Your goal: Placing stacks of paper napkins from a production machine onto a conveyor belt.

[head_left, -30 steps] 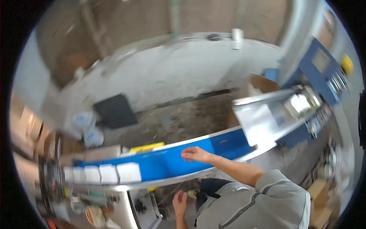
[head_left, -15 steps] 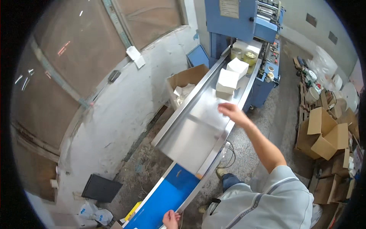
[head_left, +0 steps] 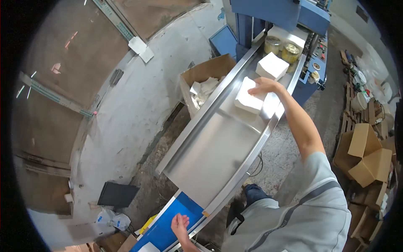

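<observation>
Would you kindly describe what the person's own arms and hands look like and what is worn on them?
Both hands are bare, without gloves. The right hand leads back along a bare forearm to a short grey sleeve that ends near the elbow; the grey top has a darker stripe across it. Only the left hand and its wrist show at the lower edge, with no sleeve, watch or ring visible.

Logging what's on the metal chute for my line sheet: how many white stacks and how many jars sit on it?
White square paper stacks: 2, one under the right hand at, one beyond at
Round yellowish jars: 2, at and
Total: 4
</observation>
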Available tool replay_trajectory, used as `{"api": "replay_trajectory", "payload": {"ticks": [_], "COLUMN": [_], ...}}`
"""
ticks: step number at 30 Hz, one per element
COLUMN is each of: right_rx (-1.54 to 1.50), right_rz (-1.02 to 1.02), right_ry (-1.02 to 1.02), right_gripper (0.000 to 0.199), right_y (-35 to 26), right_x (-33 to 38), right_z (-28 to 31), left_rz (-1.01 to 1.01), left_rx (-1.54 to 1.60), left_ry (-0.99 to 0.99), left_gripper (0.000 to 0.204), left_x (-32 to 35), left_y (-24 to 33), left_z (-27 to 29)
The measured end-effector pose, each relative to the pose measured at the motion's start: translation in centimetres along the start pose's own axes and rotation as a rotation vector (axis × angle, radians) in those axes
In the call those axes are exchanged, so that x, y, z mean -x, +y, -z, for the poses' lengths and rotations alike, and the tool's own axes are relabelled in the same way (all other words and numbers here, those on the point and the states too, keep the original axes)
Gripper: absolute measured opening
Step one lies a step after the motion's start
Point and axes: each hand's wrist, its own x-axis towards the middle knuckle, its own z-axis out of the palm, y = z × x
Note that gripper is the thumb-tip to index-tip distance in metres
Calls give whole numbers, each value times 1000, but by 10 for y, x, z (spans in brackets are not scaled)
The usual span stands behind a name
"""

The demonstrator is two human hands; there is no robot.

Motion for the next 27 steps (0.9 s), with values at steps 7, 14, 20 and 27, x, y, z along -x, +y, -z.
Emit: {"api": "replay_trajectory", "payload": {"ticks": [7, 14, 20, 27], "right_rx": [94, 54, -64, -316], "right_rz": [99, 194, 253, 154], "right_ry": [-295, -236, -312, 58], "right_gripper": [76, 73, 77, 81], "right_y": [-134, -270, -285, -241], "right_x": [53, 135, 152, 134], "right_z": [-113, -222, -265, -251], "left_rz": [111, 60, -40, -174], "left_rx": [352, 761, 799, 520], "left_ry": [-173, -464, -518, -354], "left_gripper": [61, 71, 57, 39], "left_x": [-47, -59, -42, -19], "left_y": [17, 30, 50, 106], "left_z": [-54, -100, -80, -110]}}
